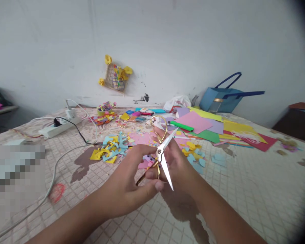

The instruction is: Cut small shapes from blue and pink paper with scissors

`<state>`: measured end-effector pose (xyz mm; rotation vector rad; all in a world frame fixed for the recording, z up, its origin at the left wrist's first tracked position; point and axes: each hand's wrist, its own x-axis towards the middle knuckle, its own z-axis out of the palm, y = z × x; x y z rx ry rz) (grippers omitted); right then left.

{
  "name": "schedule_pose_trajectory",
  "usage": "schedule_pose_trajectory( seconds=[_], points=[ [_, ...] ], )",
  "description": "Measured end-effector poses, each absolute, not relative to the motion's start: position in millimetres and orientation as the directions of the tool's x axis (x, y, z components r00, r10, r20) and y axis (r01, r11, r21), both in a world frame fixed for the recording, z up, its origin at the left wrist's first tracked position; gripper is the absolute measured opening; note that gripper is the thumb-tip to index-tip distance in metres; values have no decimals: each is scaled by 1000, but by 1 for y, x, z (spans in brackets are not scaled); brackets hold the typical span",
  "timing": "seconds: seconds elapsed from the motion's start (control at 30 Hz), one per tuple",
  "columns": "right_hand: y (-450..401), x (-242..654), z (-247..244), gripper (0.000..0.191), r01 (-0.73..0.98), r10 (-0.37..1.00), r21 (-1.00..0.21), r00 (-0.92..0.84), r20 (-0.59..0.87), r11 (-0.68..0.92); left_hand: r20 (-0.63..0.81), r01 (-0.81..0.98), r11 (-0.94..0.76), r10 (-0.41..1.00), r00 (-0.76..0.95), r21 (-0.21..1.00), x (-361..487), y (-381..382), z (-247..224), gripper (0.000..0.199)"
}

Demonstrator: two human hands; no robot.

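Gold-handled scissors (pixel 159 152) are held in front of me with their silver blades spread apart, the tips toward the right. My right hand (pixel 176 157) is behind them, with fingers at the gold handle loops. My left hand (pixel 133 183) is closed around from the left, its fingertips touching the scissors near the pivot and the lower loop. A small purple and pink piece shows between the hands, partly hidden. Blue and yellow paper scraps (pixel 114 147) lie beyond my left hand, and more scraps (pixel 194 154) lie to the right of my right hand.
Coloured paper sheets (pixel 195 122) and a green cutter (pixel 181 126) lie at the back right, before a blue bag (pixel 220 98). A white power strip (pixel 61 127) with cables stands at the left. A small flower pot (pixel 105 109) is at the back.
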<state>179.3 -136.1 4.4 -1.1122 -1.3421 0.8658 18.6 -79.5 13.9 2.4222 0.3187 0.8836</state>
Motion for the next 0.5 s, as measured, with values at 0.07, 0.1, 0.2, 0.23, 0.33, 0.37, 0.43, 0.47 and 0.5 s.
schedule_pose_trajectory(
  seconds=[0.07, 0.1, 0.2, 0.23, 0.33, 0.37, 0.43, 0.47, 0.5],
  points=[
    [-135, 181, 4, 91, 139, 945, -940, 63, 322, 312, 622, 28, -860, 391, 679, 509, 17, -76, 11, 41],
    [-135, 182, 4, 86, 124, 936, -931, 40, 350, 343, 667, 35, -872, 399, 629, 488, 17, -75, 10, 38],
    [-134, 184, 4, 75, 73, 909, -906, -21, 417, 417, 747, 120, -895, 428, 508, 431, 17, -69, 9, 35],
    [-134, 184, 5, 73, 63, 904, -901, -33, 427, 428, 752, 152, -898, 431, 498, 414, 17, -68, 10, 38],
    [-134, 185, 5, 67, 54, 908, -908, -87, 410, 415, 718, 187, -899, 431, 546, 396, 17, -67, 10, 54],
    [-134, 186, 5, 65, 51, 906, -908, -109, 408, 415, 699, 175, -899, 423, 577, 400, 17, -67, 10, 60],
    [-134, 188, 5, 65, 65, 902, -906, -151, 405, 418, 661, 134, -903, 394, 638, 409, 18, -69, 7, 71],
    [-135, 189, 5, 68, 81, 897, -900, -162, 411, 427, 646, 114, -904, 379, 663, 413, 18, -70, 6, 76],
    [-135, 189, 6, 71, 100, 892, -893, -166, 420, 438, 631, 100, -904, 366, 684, 416, 18, -71, 4, 80]
  ],
)
